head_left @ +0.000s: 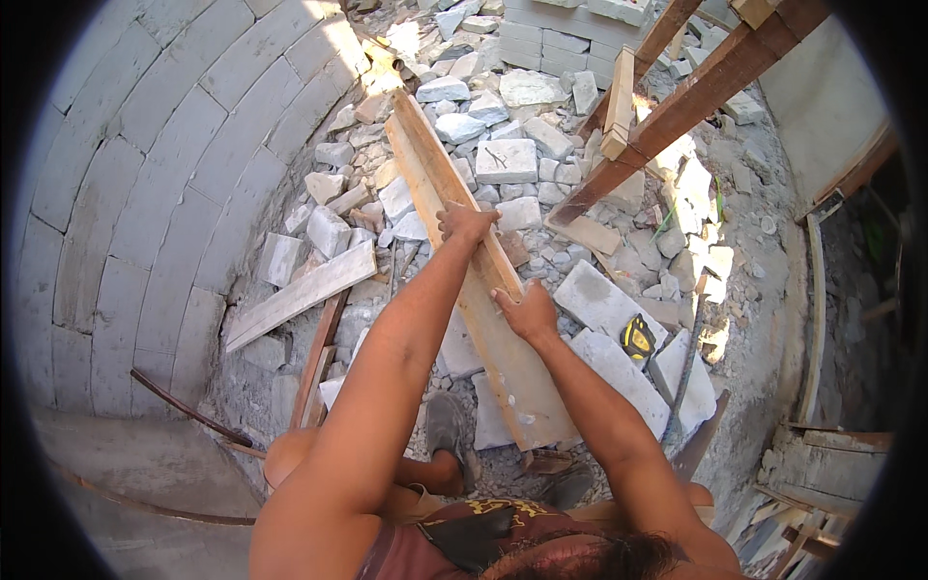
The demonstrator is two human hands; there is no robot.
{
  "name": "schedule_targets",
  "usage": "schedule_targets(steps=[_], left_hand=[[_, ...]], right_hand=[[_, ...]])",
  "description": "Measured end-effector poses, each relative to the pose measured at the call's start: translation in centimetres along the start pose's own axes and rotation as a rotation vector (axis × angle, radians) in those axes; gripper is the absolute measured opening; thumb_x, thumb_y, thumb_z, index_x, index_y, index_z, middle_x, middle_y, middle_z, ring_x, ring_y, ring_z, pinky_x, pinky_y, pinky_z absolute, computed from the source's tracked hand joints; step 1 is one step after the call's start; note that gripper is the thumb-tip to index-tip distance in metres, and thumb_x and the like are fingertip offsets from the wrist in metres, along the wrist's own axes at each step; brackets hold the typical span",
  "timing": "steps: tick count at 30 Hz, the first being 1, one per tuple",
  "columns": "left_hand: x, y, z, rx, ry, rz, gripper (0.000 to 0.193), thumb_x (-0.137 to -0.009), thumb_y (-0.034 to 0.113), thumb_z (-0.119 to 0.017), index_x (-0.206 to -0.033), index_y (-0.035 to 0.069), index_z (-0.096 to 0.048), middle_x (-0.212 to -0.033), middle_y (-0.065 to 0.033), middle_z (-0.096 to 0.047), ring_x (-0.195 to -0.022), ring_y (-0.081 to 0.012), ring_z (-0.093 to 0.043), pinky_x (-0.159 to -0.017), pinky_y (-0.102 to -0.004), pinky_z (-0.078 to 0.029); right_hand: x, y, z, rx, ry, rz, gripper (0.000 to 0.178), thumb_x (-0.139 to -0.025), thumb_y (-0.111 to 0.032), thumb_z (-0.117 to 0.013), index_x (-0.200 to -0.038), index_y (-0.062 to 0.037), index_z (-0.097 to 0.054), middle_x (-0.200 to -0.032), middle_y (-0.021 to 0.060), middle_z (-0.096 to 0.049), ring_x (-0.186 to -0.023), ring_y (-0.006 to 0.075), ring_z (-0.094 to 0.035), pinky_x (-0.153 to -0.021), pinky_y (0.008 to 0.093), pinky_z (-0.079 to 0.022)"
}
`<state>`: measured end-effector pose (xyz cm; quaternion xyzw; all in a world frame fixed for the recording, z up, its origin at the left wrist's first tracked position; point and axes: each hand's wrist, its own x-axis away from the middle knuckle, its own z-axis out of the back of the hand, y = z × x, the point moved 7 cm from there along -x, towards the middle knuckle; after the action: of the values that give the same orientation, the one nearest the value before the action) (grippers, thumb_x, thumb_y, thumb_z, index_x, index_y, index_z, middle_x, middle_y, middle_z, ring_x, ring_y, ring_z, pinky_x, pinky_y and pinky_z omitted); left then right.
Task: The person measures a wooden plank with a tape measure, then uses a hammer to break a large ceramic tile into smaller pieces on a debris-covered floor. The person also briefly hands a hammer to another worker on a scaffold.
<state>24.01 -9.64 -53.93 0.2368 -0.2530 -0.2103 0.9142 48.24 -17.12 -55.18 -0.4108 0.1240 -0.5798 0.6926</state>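
Note:
A long, narrow wooden board (432, 145) stands on edge along a wide plank (517, 387) that slopes away from me over rubble. My left hand (468, 223) is closed over the narrow board around its middle, fingers curled on its upper edge. Nearer to me, my right hand (528, 313) grips the same board at its near end, with the thumb on the plank side. Right of that hand a yellow and black tape measure (637, 337) lies on pale blocks (609, 302).
Broken blocks (506, 160) and stones cover the ground. A block wall (164, 193) curves along the left. Slanted timber posts (677, 121) stand at the right. A loose pale board (302, 295) lies to the left, and a dark rod (688, 372) lies near the tape measure.

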Motion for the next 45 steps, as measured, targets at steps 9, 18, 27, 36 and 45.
schedule_targets(steps=[9,18,27,36,45], left_hand=[[-9.6,-2.5,-0.1,0.286,0.118,0.279,0.095,-0.067,0.029,-0.103,-0.142,-0.012,-0.060,-0.134,-0.0230,-0.072,-0.116,-0.0327,-0.074,-0.098,-0.0421,-0.063],[-13.7,-6.0,-2.3,0.616,0.145,0.245,0.090,-0.068,0.007,-0.094,-0.140,-0.020,-0.046,-0.128,-0.0269,-0.068,-0.103,-0.0344,-0.075,-0.082,-0.0419,-0.067],[-12.0,-5.5,0.5,0.556,0.147,0.193,0.093,-0.069,0.005,-0.092,-0.142,-0.020,-0.041,-0.129,-0.0277,-0.067,-0.104,-0.0354,-0.075,-0.081,-0.0439,-0.068],[-11.7,-5.9,1.7,0.465,0.055,0.105,0.098,-0.073,0.019,-0.093,-0.145,-0.017,-0.039,-0.137,-0.0325,-0.065,-0.121,-0.0396,-0.070,-0.099,-0.0415,-0.062],[-8.2,-4.4,0.0,1.129,-0.138,0.123,0.084,-0.075,0.015,-0.086,-0.137,-0.023,-0.045,-0.122,-0.0272,-0.067,-0.097,-0.0405,-0.075,-0.087,-0.0528,-0.066]], right_hand=[[4.4,-3.9,0.8,0.246,0.157,0.240,0.058,-0.090,-0.042,-0.084,-0.119,0.0013,-0.058,-0.116,0.0222,-0.064,-0.114,0.0413,-0.065,-0.098,0.0512,-0.052],[4.6,-3.8,-1.3,0.237,0.205,0.276,0.054,-0.089,-0.039,-0.085,-0.115,-0.0022,-0.055,-0.114,0.0194,-0.061,-0.112,0.0391,-0.062,-0.096,0.0504,-0.050],[5.9,-4.6,-2.6,0.248,0.242,0.322,0.051,-0.088,-0.035,-0.086,-0.114,-0.0035,-0.055,-0.112,0.0178,-0.059,-0.111,0.0379,-0.060,-0.096,0.0498,-0.048],[7.1,-6.2,-2.7,0.288,0.247,0.339,0.050,-0.084,-0.030,-0.088,-0.113,-0.0049,-0.056,-0.112,0.0154,-0.059,-0.110,0.0347,-0.060,-0.094,0.0484,-0.048],[9.3,-5.4,4.8,0.561,0.457,0.567,0.043,-0.080,-0.021,-0.081,-0.114,-0.0079,-0.058,-0.107,0.0100,-0.057,-0.104,0.0284,-0.058,-0.087,0.0427,-0.044]])
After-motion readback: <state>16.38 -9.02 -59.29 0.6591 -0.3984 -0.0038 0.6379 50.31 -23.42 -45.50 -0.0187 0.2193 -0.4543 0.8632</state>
